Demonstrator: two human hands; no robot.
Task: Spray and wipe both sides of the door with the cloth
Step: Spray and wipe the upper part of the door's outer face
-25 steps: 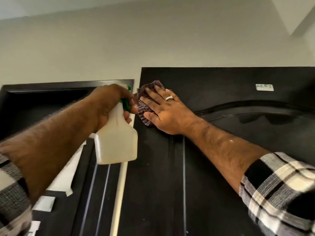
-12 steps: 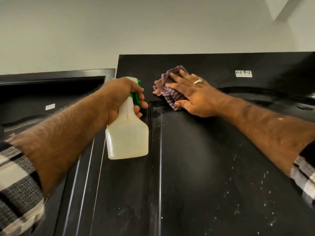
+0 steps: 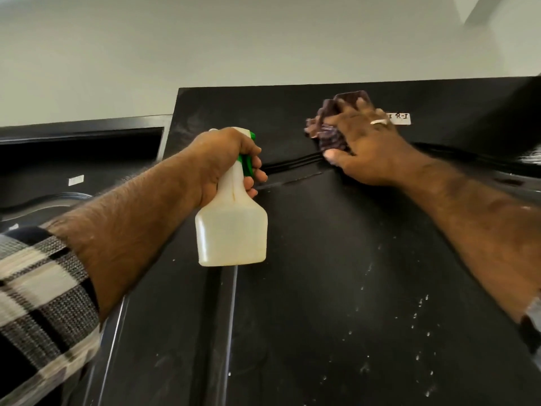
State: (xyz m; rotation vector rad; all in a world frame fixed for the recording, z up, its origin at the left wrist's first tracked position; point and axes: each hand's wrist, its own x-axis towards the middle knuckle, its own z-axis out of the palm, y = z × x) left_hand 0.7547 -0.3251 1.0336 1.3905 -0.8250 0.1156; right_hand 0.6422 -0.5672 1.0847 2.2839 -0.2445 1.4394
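Wiping near the door top, my right hand presses the cloth flat, my left hand grips the spray bottle; droplets below remain, and I judge side 2 undone.

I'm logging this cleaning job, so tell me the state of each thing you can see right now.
Door: black, droplets scattered on its panel.
Cloth: bunched, pressed against the door's top rail.
Spray bottle: held upright, off the door.
Left hand: grips the bottle's neck.
Right hand: presses the cloth.
White label: stuck on, partly hidden.
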